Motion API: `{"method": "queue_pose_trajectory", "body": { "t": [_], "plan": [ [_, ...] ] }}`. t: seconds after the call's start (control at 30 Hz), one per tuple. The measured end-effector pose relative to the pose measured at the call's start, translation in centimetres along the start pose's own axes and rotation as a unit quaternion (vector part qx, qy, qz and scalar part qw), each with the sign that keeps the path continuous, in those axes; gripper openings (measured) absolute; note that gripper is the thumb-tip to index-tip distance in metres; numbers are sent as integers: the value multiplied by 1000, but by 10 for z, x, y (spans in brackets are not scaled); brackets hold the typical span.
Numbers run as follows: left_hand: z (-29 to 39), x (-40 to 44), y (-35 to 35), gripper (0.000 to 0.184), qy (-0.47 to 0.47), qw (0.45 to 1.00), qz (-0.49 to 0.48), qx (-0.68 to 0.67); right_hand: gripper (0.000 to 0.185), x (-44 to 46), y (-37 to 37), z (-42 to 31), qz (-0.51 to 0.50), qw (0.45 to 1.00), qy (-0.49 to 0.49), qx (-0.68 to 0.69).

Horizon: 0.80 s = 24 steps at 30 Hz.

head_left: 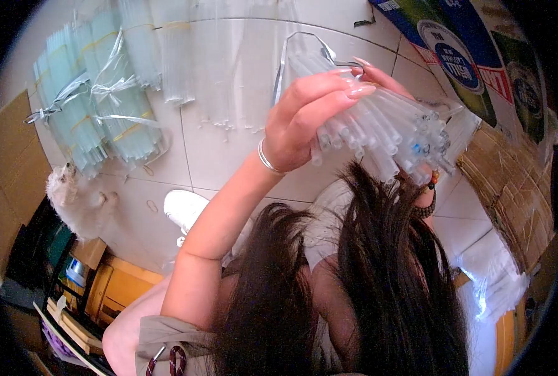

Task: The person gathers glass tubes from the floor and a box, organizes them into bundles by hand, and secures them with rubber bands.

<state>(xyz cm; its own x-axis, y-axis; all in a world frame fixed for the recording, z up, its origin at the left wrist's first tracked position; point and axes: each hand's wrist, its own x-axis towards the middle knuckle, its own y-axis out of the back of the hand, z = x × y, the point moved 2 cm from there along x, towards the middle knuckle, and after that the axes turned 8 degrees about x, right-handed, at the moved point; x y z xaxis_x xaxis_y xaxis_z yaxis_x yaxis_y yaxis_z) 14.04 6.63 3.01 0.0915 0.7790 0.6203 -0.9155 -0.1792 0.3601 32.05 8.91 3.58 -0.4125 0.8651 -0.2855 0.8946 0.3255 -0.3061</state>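
The scene is viewed by a single camera worn on the head, aimed forward and steeply down over the wearer's own body. A wide, round field is taken in, its lines bowed and its corners blacked out. The long dark hair (260, 294) is caught nearest the lens, across the lower part, while the left hand (294, 122) and the bundle of translucent straws (370, 125) are seen close up from above, right of centre. Farther off, the tiled floor (219, 166) is looked down upon, and the printed carton (464, 59) is cut by the upper right edge
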Motion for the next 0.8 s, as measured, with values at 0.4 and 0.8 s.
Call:
{"method": "queue_pose_trajectory", "body": {
  "t": [0.4,0.8],
  "plan": [
    [-14,11,5,21,96,981,163,-53,56,-2,-4,-13,11,997,31,-76],
    [-108,21,74,26,275,874,-17,401,60,-3,-2,-6,19,989,71,-131]
  ]
}}
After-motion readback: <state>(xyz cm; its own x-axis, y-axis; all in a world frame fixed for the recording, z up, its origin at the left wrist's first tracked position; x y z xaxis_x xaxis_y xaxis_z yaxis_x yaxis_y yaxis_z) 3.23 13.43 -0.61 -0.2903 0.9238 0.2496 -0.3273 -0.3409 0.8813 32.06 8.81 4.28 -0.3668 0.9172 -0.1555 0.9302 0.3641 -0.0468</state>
